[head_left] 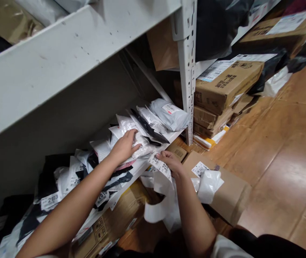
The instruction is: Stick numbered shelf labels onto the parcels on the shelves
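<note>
My left hand [124,146] lies on a white plastic mailer [143,148] in the row of parcels on the low shelf, thumb and fingers apart. My right hand [170,162] pinches a strip of printed number labels [160,166] just off the shelf's front edge. The strip's blank backing [154,213] curls down below that hand. Beyond my left hand a black mailer [150,125] leans beside a grey mailer [169,114] with a red-marked label. Nearer to me, a parcel carries a number label [50,200].
A white perforated post [187,89] stands right of the parcels, under an upper shelf beam [83,46]. Stacked cardboard boxes [228,80] sit beyond it. On the wooden floor [282,161], a carton [223,190] bears a clear plastic wrapper [209,186]. Another carton [115,215] sits below the shelf.
</note>
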Motion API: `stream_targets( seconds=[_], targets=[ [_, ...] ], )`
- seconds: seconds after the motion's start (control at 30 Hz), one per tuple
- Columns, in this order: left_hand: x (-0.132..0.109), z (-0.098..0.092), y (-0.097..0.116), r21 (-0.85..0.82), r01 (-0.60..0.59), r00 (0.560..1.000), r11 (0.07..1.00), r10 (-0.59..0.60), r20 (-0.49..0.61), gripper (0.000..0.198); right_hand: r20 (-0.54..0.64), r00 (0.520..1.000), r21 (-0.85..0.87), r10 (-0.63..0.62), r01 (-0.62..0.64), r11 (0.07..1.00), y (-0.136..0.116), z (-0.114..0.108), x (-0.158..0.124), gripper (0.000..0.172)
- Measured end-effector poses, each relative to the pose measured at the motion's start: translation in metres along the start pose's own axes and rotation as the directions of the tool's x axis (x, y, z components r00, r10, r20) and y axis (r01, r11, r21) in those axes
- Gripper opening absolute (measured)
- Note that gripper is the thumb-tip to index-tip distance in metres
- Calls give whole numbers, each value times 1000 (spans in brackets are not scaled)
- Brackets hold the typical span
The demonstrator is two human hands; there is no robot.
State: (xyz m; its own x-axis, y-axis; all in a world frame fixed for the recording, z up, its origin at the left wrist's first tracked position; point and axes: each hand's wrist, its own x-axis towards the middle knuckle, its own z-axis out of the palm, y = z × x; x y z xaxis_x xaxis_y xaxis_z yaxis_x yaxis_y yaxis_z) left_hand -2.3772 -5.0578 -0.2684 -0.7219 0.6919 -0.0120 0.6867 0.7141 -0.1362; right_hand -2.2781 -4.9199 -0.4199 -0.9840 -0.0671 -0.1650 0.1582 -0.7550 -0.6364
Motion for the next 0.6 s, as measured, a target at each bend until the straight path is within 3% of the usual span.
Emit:
stream_targets(
  seconds=[0.13,0.27,0.4,0.53,0.6],
  targets=[
    [24,-14,8,82,-245,961,966,231,151,26,-17,991,-49,-134,133,990,-11,-19,-1,41],
    [45,-19,12,46,-246,931,968,223,291,39,39,982,-63,-186,188,980,-7,-22,9,37],
    [58,-19,11,67,-268,916,961,232,327,35,3,953,-114,-304,302,947,3,-23,22,31],
    [69,-15,9,130,-359,901,924,308,306,33,-48,865,-184,-499,483,856,6,-24,29,25],
    [75,-12,8,135,-370,901,919,320,295,33,-46,841,-182,-539,523,833,5,-23,30,25]
  ],
)
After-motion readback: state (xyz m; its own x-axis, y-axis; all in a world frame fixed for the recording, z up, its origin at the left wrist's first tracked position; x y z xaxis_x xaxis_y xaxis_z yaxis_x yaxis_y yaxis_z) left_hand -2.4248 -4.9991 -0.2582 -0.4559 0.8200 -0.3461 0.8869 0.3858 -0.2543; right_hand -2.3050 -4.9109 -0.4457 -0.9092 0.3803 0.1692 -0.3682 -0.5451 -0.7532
